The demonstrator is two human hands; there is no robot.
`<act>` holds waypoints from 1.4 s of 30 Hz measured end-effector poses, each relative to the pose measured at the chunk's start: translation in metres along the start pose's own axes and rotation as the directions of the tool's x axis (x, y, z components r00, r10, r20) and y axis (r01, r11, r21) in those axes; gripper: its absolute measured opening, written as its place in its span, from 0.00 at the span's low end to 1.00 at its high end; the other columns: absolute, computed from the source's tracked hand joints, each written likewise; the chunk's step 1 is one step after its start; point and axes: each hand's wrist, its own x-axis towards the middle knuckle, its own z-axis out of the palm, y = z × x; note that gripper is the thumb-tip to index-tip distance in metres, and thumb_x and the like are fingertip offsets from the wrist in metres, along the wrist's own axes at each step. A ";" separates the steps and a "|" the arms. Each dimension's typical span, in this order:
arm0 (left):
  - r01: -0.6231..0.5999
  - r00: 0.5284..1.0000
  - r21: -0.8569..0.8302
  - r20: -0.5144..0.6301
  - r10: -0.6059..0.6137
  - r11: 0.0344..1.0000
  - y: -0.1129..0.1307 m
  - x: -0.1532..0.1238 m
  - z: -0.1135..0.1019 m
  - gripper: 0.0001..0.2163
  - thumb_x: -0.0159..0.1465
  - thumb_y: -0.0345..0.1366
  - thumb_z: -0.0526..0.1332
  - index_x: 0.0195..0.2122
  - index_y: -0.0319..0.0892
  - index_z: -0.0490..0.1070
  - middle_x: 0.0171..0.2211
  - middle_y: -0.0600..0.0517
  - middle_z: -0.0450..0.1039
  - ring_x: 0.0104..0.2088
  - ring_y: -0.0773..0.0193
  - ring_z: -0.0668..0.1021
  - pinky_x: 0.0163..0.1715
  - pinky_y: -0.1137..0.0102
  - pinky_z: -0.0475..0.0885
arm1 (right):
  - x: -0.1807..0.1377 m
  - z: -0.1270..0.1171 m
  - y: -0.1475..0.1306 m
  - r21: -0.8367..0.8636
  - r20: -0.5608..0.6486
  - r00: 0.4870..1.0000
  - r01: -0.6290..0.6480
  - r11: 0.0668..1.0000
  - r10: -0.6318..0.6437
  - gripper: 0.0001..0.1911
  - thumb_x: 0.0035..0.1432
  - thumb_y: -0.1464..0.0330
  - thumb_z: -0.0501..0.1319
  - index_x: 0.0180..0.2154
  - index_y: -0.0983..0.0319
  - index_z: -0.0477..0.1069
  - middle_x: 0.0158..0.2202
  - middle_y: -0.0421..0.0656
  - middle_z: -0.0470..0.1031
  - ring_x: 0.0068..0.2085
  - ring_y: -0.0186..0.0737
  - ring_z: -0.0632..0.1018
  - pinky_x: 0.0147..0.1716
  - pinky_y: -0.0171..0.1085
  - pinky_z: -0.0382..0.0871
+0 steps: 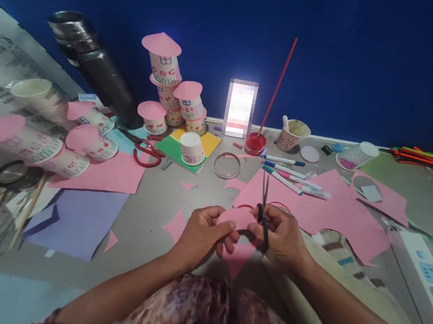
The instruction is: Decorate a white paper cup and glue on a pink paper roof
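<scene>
1. Standing left of the silver ring: stacked pink-roofed cups.
2. Left hand: pinching pink paper on the near side of the ring.
3. Right hand: closed on black scissors, thumb against the paper.

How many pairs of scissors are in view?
2: a black pair in the right hand, and a red-handled pair beside the green sheet. More may be hidden.

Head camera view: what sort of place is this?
Probably a craft worktable: marker pens and a pink sheet with curved cutouts lie on it, and the right hand holds scissors.
</scene>
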 end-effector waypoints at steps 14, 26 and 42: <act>0.032 0.998 0.140 0.041 -0.038 0.990 0.003 -0.004 0.001 0.13 0.57 0.43 0.71 0.30 0.38 0.75 0.25 0.46 0.82 0.20 0.64 0.80 0.20 0.74 0.69 | 0.000 -0.002 0.000 0.002 0.048 0.998 -0.033 0.999 0.033 0.21 0.39 0.59 0.78 0.35 0.62 0.78 0.25 0.37 0.75 0.24 0.32 0.72 0.25 0.33 0.69; 0.056 0.998 0.097 0.034 -0.059 0.994 0.000 -0.002 0.001 0.17 0.56 0.48 0.72 0.29 0.38 0.74 0.25 0.43 0.83 0.20 0.62 0.81 0.18 0.75 0.67 | 0.000 -0.003 -0.002 -0.018 0.041 0.999 0.009 1.000 -0.008 0.20 0.42 0.58 0.76 0.34 0.61 0.78 0.27 0.39 0.77 0.26 0.33 0.73 0.26 0.34 0.70; -0.062 0.998 0.117 -0.005 0.063 0.991 0.004 -0.005 -0.003 0.16 0.58 0.47 0.72 0.28 0.36 0.79 0.22 0.44 0.82 0.20 0.63 0.79 0.21 0.73 0.70 | -0.005 -0.006 -0.003 0.111 0.051 0.997 0.056 0.992 -0.062 0.21 0.40 0.59 0.78 0.36 0.60 0.79 0.31 0.40 0.76 0.31 0.37 0.75 0.29 0.36 0.71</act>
